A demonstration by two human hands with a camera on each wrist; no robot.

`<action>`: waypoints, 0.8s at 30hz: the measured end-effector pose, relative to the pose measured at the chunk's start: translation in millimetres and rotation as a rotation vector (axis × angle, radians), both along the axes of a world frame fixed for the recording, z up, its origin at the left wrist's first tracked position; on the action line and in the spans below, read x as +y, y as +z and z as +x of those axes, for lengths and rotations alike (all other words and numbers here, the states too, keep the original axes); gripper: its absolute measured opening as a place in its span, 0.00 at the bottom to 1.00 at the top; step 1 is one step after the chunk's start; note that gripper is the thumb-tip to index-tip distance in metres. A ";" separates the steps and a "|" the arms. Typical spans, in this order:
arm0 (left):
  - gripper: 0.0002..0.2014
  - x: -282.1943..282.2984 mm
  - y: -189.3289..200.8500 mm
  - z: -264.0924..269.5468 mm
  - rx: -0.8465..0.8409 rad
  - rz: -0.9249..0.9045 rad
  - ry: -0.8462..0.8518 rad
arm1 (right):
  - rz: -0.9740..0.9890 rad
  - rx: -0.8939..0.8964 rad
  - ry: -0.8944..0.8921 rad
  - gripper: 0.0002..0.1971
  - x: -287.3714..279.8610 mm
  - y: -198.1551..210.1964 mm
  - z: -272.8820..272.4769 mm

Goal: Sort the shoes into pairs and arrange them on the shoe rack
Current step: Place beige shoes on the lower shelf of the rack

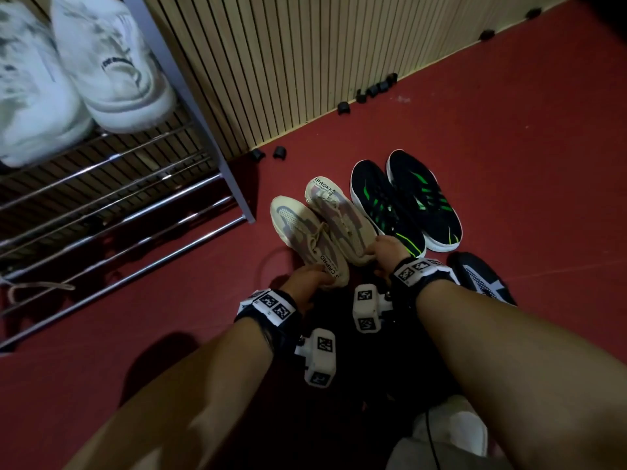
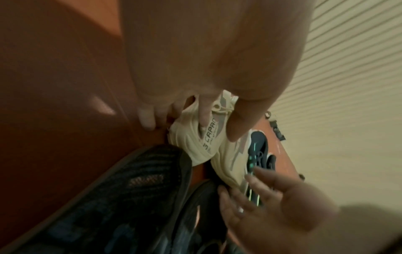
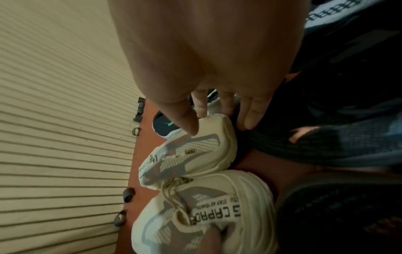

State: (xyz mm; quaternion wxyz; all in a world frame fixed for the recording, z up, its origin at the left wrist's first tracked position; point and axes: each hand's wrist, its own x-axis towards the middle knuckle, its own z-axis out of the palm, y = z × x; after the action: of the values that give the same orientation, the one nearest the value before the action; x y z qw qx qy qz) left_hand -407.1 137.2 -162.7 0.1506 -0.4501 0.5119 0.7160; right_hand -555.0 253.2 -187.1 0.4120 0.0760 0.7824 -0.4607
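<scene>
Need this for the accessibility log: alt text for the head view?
Left hand and right hand each hold one beige sneaker on the red floor, beside a black-and-green pair. White sneakers sit on the shoe rack, upper left.

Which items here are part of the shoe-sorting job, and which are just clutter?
Job:
- beige shoes, one in the left hand, one in the right hand
- black-green pair
- white pair
- shoe rack

Clutter:
- small black clips
- loose lace

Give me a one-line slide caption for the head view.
Left hand and right hand each grip a beige sneaker on the red floor beside the shoe rack.
</scene>
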 end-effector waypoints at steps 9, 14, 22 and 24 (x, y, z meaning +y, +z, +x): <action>0.06 -0.6 -0.4 0.3 0.108 -0.052 0.271 | -0.068 0.051 -0.220 0.16 -7.9 -0.4 2.7; 0.05 -6.2 12.1 0.6 0.090 -0.255 0.355 | -0.044 0.036 -0.188 0.18 -16.9 25.8 10.8; 0.11 -28.5 31.0 26.0 0.005 -0.201 0.441 | -0.068 -0.118 -0.049 0.11 -26.5 37.2 29.0; 0.09 -35.3 47.3 34.5 -0.037 -0.208 0.385 | -0.072 -0.151 -0.044 0.05 -25.9 58.8 42.2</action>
State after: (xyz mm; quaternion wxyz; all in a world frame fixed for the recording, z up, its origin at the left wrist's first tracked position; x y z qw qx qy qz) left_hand -372.6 101.9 -115.4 -0.0267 -0.5658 0.4846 0.6666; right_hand -512.8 227.3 -128.3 0.4621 0.1130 0.7301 -0.4905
